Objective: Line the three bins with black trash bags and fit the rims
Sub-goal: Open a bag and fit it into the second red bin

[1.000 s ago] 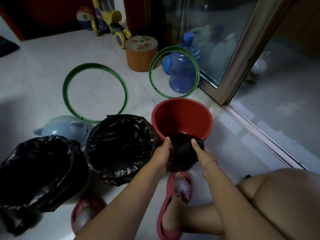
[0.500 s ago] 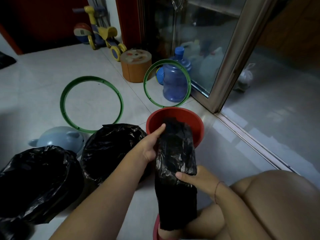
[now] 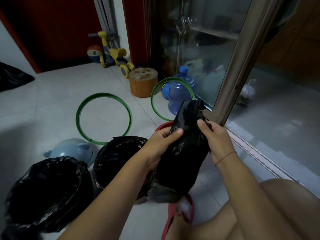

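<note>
I hold a crumpled black trash bag [image 3: 183,153] upright in front of me. My left hand [image 3: 161,144] grips its left side and my right hand [image 3: 216,141] grips its right side near the top. Behind the bag only a sliver of the red bin [image 3: 163,126] shows. To its left stand two bins lined with black bags, one in the middle [image 3: 119,156] and one at the near left [image 3: 46,193]. One green rim [image 3: 103,118] lies flat on the floor, and a second green rim [image 3: 156,94] leans against a blue water jug.
A blue water jug [image 3: 178,96] and an orange round stool [image 3: 142,82] stand by the glass door frame [image 3: 237,66]. A pale blue lid [image 3: 72,149] lies left of the middle bin. A toy bike [image 3: 114,56] is at the back. My knee and red slipper [image 3: 180,215] are below.
The folded bag has been lifted from the red bin's near edge and unfolded upward. Both hands rose with it and now grip its upper sides. The camera has tilted up.
</note>
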